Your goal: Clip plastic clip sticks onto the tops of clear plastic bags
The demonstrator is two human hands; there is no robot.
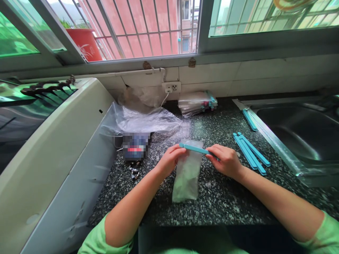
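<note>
A light-blue bag sealing clip (pixel 195 148) lies across the upper part of a clear plastic bag (pixel 186 180), which hangs down toward me over the counter. My left hand (pixel 172 158) pinches the clip's left end, at the bag's upper left edge. At the other end, the thumb and fingers of my right hand (pixel 224 159) are closed on the clip. Whether the clip is fully closed over the bag cannot be made out. To the right of my right hand lie several loose blue sealing clips (pixel 249 151) on the dark speckled counter.
Another blue clip (pixel 249 120) lies by the metal sink (pixel 291 130) at right. Stacked clipped bags (pixel 196 103) and a large clear plastic sheet (pixel 148 119) lie toward the wall. A blurred-out phone-like object (pixel 135 146) and the white stove side (pixel 79 158) are left.
</note>
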